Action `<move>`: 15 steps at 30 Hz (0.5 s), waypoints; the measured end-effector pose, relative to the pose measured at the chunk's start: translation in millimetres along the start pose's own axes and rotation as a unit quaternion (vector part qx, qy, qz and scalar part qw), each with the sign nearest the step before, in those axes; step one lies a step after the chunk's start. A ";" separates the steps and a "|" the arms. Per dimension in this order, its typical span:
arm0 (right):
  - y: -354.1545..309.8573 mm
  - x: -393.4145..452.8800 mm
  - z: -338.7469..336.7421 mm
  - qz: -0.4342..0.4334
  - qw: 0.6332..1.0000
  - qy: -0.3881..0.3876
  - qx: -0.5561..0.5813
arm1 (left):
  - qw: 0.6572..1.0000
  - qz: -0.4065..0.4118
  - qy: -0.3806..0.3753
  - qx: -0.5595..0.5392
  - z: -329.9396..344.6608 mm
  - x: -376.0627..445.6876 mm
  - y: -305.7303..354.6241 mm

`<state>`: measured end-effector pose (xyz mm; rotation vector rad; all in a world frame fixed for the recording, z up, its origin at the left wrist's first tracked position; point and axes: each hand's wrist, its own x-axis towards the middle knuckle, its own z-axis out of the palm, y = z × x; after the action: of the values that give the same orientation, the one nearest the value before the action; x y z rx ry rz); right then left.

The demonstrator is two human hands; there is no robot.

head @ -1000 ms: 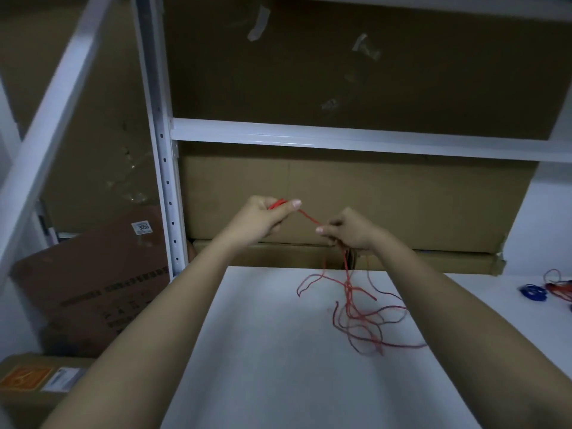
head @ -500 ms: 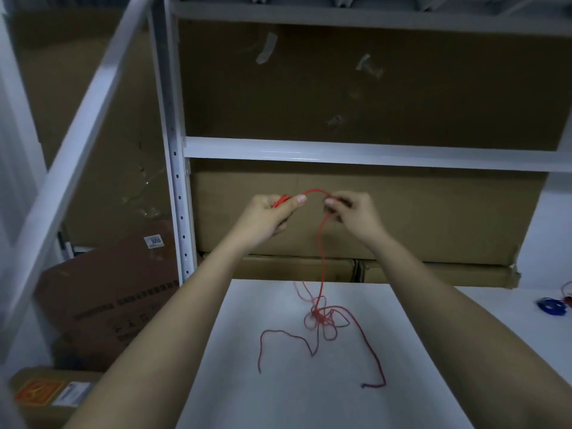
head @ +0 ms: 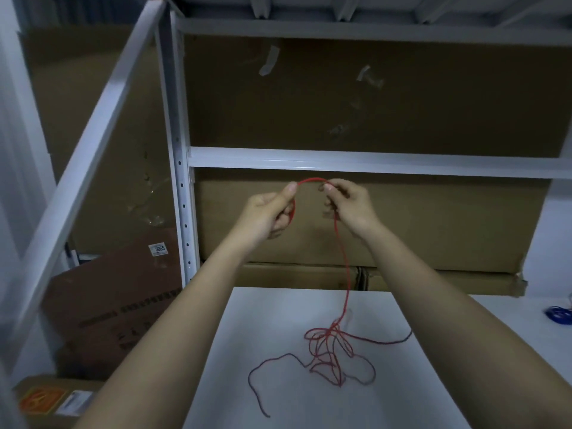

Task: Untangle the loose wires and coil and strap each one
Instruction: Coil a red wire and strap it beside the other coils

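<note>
Head view, centre frame: left hand (head: pixel 272 212) and right hand (head: pixel 349 209) raised side by side, fingers (head: pixel 329 188) of each pinched on one red wire (head: pixel 342 258). Between them, a short arch of wire; below the right hand, one strand dropping almost straight down to a loose knot of loops on the white bench (head: pixel 247 320), lower centre. Long axis near vertical, right hand nearer the hanging strand. Thin, limp, still snarled; two free tails trailing left and right. Blue wire (head: pixel 558 314) far right, well apart.
</note>
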<state>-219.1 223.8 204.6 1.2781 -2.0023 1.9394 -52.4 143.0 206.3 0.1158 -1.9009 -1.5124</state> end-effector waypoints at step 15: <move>42.2 -89.5 17.6 -0.068 0.958 -0.232 -0.155 | 0.936 -0.003 -0.037 0.349 -17.0 -2.4 -80.5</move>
<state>-177.4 247.0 116.2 1.8458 -2.2198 1.2785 -68.5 104.7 135.3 0.3845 -2.4195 -0.7839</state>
